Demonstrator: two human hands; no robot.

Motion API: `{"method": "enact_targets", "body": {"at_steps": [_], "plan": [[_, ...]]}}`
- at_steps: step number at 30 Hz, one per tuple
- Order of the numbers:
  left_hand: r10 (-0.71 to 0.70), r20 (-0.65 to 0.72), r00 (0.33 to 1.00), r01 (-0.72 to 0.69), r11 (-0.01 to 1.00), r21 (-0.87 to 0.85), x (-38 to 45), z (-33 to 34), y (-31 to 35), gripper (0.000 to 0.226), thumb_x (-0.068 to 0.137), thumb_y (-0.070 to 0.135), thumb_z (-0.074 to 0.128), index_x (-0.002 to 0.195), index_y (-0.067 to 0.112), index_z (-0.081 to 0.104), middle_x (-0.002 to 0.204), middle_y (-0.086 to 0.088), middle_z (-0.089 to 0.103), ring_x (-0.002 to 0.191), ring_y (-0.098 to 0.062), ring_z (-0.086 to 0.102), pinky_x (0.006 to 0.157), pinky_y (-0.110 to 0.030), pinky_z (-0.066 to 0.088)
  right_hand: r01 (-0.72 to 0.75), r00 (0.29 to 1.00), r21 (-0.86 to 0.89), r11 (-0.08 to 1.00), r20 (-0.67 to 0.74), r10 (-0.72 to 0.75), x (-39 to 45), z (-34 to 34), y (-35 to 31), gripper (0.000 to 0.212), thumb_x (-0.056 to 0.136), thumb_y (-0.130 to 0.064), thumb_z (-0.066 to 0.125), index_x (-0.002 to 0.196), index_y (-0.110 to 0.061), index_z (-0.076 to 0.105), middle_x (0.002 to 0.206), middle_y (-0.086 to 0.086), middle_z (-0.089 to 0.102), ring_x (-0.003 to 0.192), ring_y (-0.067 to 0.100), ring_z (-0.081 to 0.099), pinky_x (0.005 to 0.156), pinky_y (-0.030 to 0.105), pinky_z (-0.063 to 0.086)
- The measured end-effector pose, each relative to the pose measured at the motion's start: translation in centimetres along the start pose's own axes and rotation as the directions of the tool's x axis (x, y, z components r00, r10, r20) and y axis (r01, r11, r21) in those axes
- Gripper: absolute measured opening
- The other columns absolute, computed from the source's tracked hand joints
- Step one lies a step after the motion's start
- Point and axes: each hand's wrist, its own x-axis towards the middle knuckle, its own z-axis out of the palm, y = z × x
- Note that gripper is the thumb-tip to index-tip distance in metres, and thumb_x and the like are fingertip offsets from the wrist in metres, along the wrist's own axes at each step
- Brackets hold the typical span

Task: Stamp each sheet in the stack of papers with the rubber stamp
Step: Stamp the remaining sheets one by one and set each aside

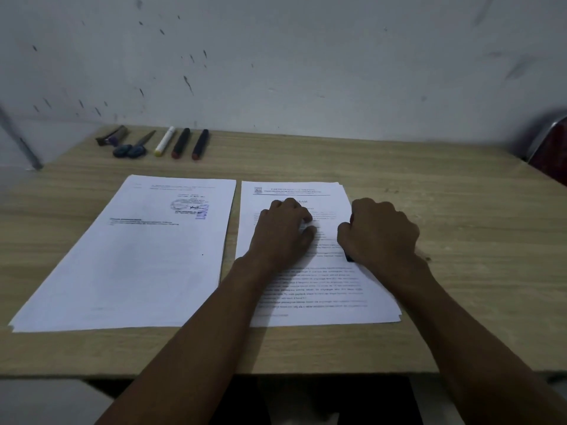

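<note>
While the right hand (380, 231) is fisted around the rubber stamp (349, 257), only a dark corner and a red bit of it showing, and bears it down on the right edge of the right stack (322, 286), the left hand (283, 233) rests on the same top sheet with fingers curled under, knuckles up, apparently pinning the paper; it holds nothing visible. Progress, as a judgement: the left pile (129, 256) carries a blue stamp mark (202, 212) on its top sheet, so at least one sheet looks done and set aside; how many lie under it cannot be told. The right stack shows several offset edges at its near right corner, so a number of sheets seem left, the top one being stamped now. Both piles sit side by side, a narrow strip of table (460, 240) between them, near edges well back from the table's near edge. Open room: bare wood to the right of the stack and along the near side. Scissors (135, 147) and markers (181, 144) lie at the far left by the wall, well apart from the papers and out of the transfer path. A red chair (549, 145) shows at the far right.
</note>
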Motion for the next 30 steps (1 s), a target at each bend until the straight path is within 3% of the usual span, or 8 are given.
{"method": "enact_targets", "body": {"at_steps": [5, 13, 18, 30], "plan": [[0.006, -0.002, 1.000, -0.006, 1.000, 0.007, -0.1, 0.1, 0.0, 0.027, 0.090, 0.035, 0.058, 0.110, 0.019, 0.065, 0.117, -0.001, 0.059, 0.110, -0.024, 0.050, 0.091, -0.041, 0.041, 0.052, 0.985, -0.044, 0.998, -0.162, -0.059, -0.6, 1.2, 0.4, 0.025, 0.095, -0.038, 0.043, 0.076, -0.022, 0.041, 0.070, -0.002, 0.051, 0.065, 0.023, 0.056, 0.059, 0.030, 0.034], [0.011, -0.007, 1.000, -0.010, 1.000, 0.012, -0.1, 0.0, 0.0, 0.027, 0.090, 0.034, 0.058, 0.111, 0.018, 0.064, 0.118, -0.002, 0.059, 0.111, -0.024, 0.050, 0.092, -0.042, 0.041, -0.002, 0.986, -0.027, 1.000, -0.166, -0.002, -0.5, 1.9, 0.3, 0.021, 0.092, -0.028, 0.048, 0.073, -0.021, 0.040, 0.062, -0.003, 0.040, 0.060, 0.021, 0.051, 0.053, 0.026, 0.026], [0.008, -0.006, 1.000, -0.008, 1.000, 0.013, 0.0, 0.0, -0.1, 0.029, 0.090, 0.034, 0.058, 0.112, 0.018, 0.065, 0.119, -0.002, 0.059, 0.112, -0.024, 0.050, 0.093, -0.041, 0.042, -0.015, 0.980, -0.018, 1.000, -0.198, 0.011, -0.5, 2.2, 0.4, 0.022, 0.090, -0.025, 0.050, 0.071, -0.020, 0.038, 0.059, -0.004, 0.034, 0.048, 0.013, 0.030, 0.048, 0.023, 0.015], [-0.005, 0.014, 1.000, 0.005, 1.000, 0.022, -0.1, -0.2, 0.0, 0.027, 0.090, 0.034, 0.058, 0.110, 0.018, 0.065, 0.119, -0.002, 0.059, 0.112, -0.025, 0.050, 0.092, -0.041, 0.041, -0.014, 0.984, 0.015, 1.000, -0.176, 0.016, -0.8, 1.8, 0.2, 0.019, 0.092, -0.028, 0.047, 0.076, -0.022, 0.037, 0.062, -0.006, 0.035, 0.055, 0.016, 0.038, 0.049, 0.025, 0.014]]}}
